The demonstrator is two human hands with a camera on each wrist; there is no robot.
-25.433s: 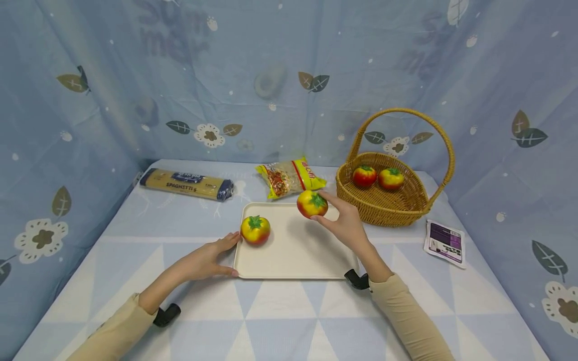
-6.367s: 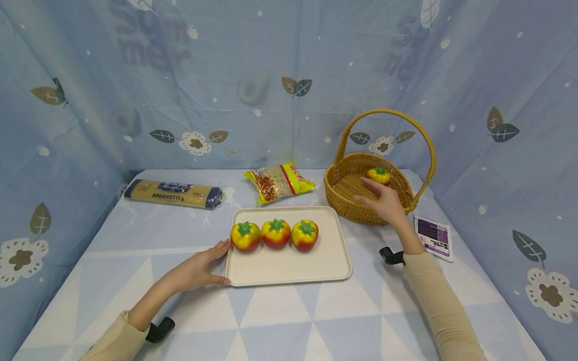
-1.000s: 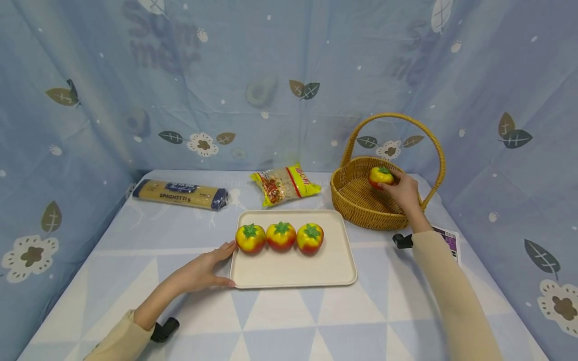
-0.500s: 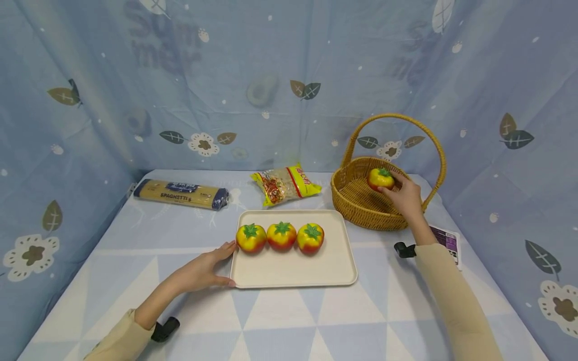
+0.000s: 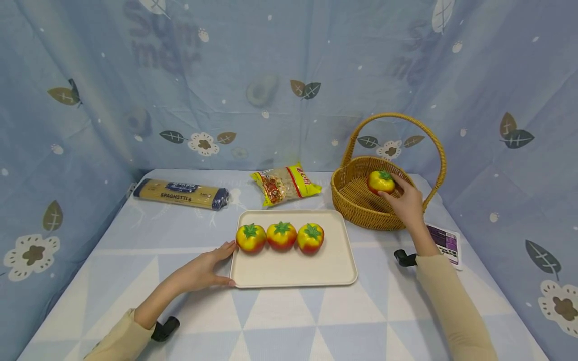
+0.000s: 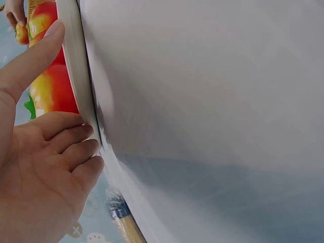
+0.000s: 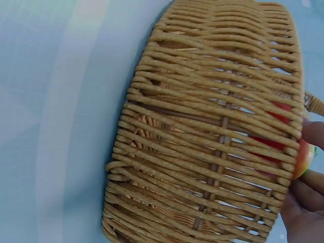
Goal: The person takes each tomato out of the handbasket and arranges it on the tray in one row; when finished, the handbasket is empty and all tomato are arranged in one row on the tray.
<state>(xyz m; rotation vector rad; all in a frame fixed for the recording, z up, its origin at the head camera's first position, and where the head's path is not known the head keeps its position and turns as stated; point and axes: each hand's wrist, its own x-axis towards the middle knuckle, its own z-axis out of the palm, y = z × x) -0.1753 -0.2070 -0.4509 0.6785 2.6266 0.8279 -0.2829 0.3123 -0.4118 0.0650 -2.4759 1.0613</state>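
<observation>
Inside the wicker basket (image 5: 368,216), my right hand (image 5: 408,201) pinches a red-and-yellow tomato (image 5: 379,182) between thumb and fingers. The tomato's green leafy top is tilted toward the hand. In the right wrist view the basket's woven wall (image 7: 202,126) hides much of this tomato (image 7: 302,159). My left hand (image 5: 198,271) touches the left side of a cream tray (image 5: 293,273), fingertips at the rim and thumb by the near corner. Three similar tomatoes stand in a row on the tray: left (image 5: 251,238), middle (image 5: 281,236) and right (image 5: 310,238).
A spaghetti pack (image 5: 180,194) lies at the back left. Behind the tray is a yellow-ended noodle bag (image 5: 285,185). The basket's tall handle (image 5: 397,116) arches over it. A purple-and-white packet (image 5: 447,244) lies beside the basket, partly behind the right forearm.
Two tomatoes have joined the first on the tray since the oldest frame. The right hand entered the basket and gripped the last tomato; lately both shifted slightly toward me. The left hand stays put.
</observation>
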